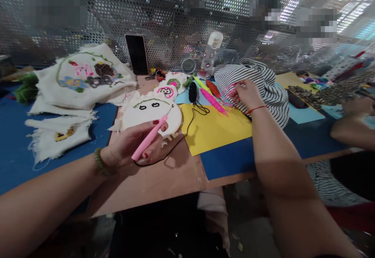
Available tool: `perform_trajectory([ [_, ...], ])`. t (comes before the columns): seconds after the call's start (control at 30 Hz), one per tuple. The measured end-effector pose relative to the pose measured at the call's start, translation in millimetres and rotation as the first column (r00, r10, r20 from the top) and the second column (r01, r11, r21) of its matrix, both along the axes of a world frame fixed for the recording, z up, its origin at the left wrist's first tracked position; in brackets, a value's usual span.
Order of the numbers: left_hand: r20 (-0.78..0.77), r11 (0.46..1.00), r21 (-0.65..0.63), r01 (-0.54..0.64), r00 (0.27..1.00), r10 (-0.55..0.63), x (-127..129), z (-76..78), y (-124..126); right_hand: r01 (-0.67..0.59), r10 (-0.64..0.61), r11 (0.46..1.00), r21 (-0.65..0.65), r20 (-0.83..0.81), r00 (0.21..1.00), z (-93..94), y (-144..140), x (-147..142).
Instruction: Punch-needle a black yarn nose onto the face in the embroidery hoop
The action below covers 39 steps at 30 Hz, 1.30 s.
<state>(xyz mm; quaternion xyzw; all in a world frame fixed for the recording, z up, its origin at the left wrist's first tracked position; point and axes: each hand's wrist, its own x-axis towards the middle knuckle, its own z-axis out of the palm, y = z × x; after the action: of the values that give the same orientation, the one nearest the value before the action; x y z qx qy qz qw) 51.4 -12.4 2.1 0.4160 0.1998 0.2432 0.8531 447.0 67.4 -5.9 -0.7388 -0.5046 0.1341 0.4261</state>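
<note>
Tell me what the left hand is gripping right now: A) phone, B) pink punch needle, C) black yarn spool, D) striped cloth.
B: the left hand is closed around the pink punch needle, its metal tip pointing at the embroidery hoop.

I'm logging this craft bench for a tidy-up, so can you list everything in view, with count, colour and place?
embroidery hoop: one, white cloth with black stitches, centre of table
punch needle: one, pink, in left hand
pink yarn: one strand, at right hand
black thread: one spool, on yellow sheet's edge
yellow sheet: one, centre right
stitched cloths: several, white, left
phone: one, black, leaning on mesh screen
striped cloth: one, black and white, right
left hand: gripping needle
right hand: pinching yarn
</note>
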Motion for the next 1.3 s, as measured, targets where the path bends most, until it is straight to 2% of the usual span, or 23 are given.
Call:
perform_trajectory([
  [0.1, -0.013, 0.999, 0.023, 0.032, 0.999, -0.032, -0.6, -1.1, 1.8, -0.001, 0.002, 0.999, -0.035, 0.036, 0.999, 0.2, 1.0, 0.2],
  [0.2, -0.037, 0.996, 0.061, -0.06, 0.997, 0.062, 2.9, -3.0, 4.3, -0.033, 0.039, 0.998, -0.055, 0.121, 0.992, 8.7, -8.5, -9.2],
  [0.27, -0.057, 0.982, 0.102, -0.161, 0.984, 0.167, 7.3, -5.0, 3.3, -0.067, 0.064, 0.998, 0.009, 0.197, 0.978, 17.5, -21.1, -25.1],
  [0.37, -0.134, 0.938, 0.188, -0.292, 0.938, 0.319, 15.6, -8.7, -3.2, -0.218, 0.153, 0.959, 0.184, 0.312, 0.938, 27.0, -45.4, -64.3],
  [0.43, -0.18, 0.91, 0.205, -0.361, 0.9, 0.398, 21.0, -11.1, -8.0, -0.4, 0.311, 0.893, 0.208, 0.357, 0.88, 26.3, -61.3, -94.7],
  [0.53, -0.149, 0.902, 0.223, -0.371, 0.901, 0.407, 26.6, -14.9, -10.1, -0.715, 0.587, 0.673, 0.19, 0.451, 0.672, 15.3, -78.6, -132.8],
  [0.6, -0.115, 0.899, 0.229, -0.373, 0.907, 0.405, 27.9, -17.3, -8.2, -0.81, 0.667, 0.561, 0.173, 0.484, 0.566, 5.7, -84.5, -148.5],
  [0.67, -0.076, 0.892, 0.214, -0.398, 0.904, 0.421, 27.6, -18.9, -5.9, -0.85, 0.718, 0.502, 0.16, 0.471, 0.513, -2.4, -87.6, -157.0],
  [0.73, -0.046, 0.891, 0.196, -0.409, 0.904, 0.425, 26.2, -19.3, -5.0, -0.837, 0.747, 0.52, 0.17, 0.386, 0.542, -7.5, -89.7, -161.6],
  [0.83, -0.038, 0.873, 0.248, -0.419, 0.897, 0.441, 24.2, -19.0, -6.5, -0.774, 0.772, 0.613, 0.157, 0.087, 0.629, -11.5, -92.6, -168.2],
  [0.87, -0.051, 0.856, 0.29, -0.428, 0.886, 0.461, 24.0, -19.0, -7.2, -0.771, 0.779, 0.624, 0.128, -0.031, 0.626, -12.6, -92.9, -170.8],
  [0.93, -0.082, 0.811, 0.376, -0.447, 0.856, 0.51, 24.4, -18.8, -7.0, -0.796, 0.789, 0.601, 0.073, -0.214, 0.576, -15.3, -91.0, -175.3],
  [1.0, -0.119, 0.798, 0.427, -0.426, 0.848, 0.517, 24.3, -16.9, -2.5, -0.801, 0.775, 0.596, 0.058, -0.304, 0.554, -18.4, -84.0, -175.7],
  [1.03, -0.137, 0.794, 0.453, -0.406, 0.848, 0.512, 23.2, -14.6, 2.1, -0.785, 0.757, 0.616, 0.063, -0.324, 0.568, -19.8, -78.5, -173.4],
  [1.1, -0.177, 0.766, 0.534, -0.358, 0.838, 0.515, 16.7, -6.9, 16.0, -0.704, 0.682, 0.705, 0.089, -0.359, 0.637, -21.7, -63.8, -162.5],
  [1.17, -0.225, 0.542, 0.802, -0.253, 0.712, 0.665, 3.1, 3.7, 34.5, -0.563, 0.561, 0.817, 0.125, -0.397, 0.726, -21.8, -47.3, -145.2],
  [1.23, -0.297, 0.367, 0.93, -0.001, 0.583, 0.756, -17.1, 13.6, 53.6, -0.471, 0.488, 0.869, 0.151, -0.417, 0.767, -21.0, -33.1, -126.8],
  [1.27, -0.335, 0.315, 0.941, 0.124, 0.471, 0.816, -28.5, 17.2, 61.8, -0.44, 0.462, 0.884, 0.156, -0.427, 0.777, -20.7, -28.0, -119.3],
  [1.3, -0.383, 0.313, 0.919, 0.239, 0.361, 0.85, -40.0, 19.4, 68.5, -0.423, 0.447, 0.892, 0.156, -0.436, 0.781, -20.8, -24.4, -114.1],
])
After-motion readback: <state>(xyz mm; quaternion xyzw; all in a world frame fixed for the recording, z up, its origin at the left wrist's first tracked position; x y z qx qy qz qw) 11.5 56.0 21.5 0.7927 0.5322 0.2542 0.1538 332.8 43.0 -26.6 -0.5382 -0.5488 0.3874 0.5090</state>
